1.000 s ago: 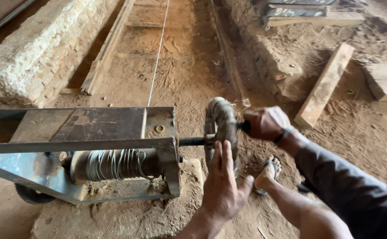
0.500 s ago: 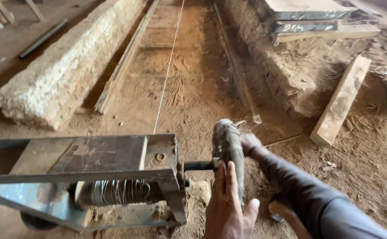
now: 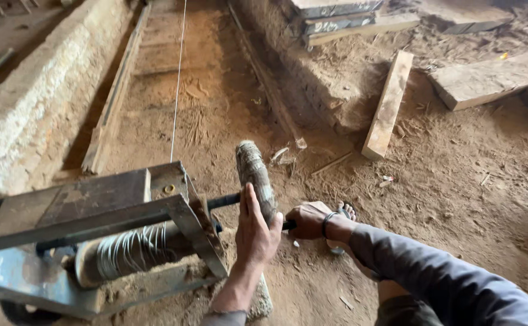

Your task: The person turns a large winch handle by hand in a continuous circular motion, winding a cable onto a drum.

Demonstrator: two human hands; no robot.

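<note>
Wheel: a worn, dirt-caked wheel (image 3: 254,180) is seen edge-on at the right end of a dark axle (image 3: 223,201), upright, just right of the frame.
Left hand: the left hand (image 3: 254,232) is laid flat against the near rim of the wheel, fingers straight and together, palm on the tread; nothing is clasped by it, it is only pressed to the rim.
Right hand: the right hand (image 3: 308,220) is closed in a fist round a dark handle (image 3: 288,225) that juts from the wheel's right side; a dark band is worn at the wrist, and a grey sleeve (image 3: 433,278) covers the arm.
Frame: a steel frame (image 3: 101,208) of grey-blue angle and plate is set on the dirt floor, tilted in the view, with the axle carried through its right upright.
Drum: a drum (image 3: 134,250) wound with pale wire is held under the frame's top plate, left of the wheel.
Wire: a thin wire (image 3: 178,78) is stretched from the frame away up the trench, taut and straight.
Foot: a sandalled foot (image 3: 345,212) is seen just beyond the right wrist, on the ground.
Surroundings: a rough masonry wall (image 3: 41,102) is seen on the left, a plank (image 3: 388,104) lies on the earth to the right, and slabs (image 3: 487,75) are lying further right.
</note>
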